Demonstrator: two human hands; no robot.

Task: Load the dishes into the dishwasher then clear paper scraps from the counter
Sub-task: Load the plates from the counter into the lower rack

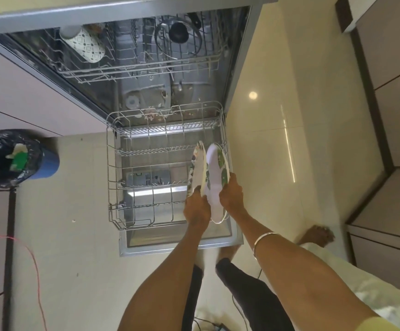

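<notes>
GRIP: left hand (197, 207) holds the near rim of the left plate (197, 167), right hand (231, 194) curls round the right plate (215, 180), both on edge at the lower rack (113, 163) right side | STEP: loading dishes, scraps not yet touched | NEXT: likely seat each plate between tines, let go | ROOM: rack's right wall just beside; left rows bare; dishwasher door (182, 242) edge near legs.

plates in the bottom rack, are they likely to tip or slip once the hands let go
The right plate looks stiff and glossy, so probably slippery in the right hand. Both it and the left plate, held by the left hand, stand on edge at the rack side, so they may well tip unless seated between the prongs. They could chip if they knock together.
</notes>
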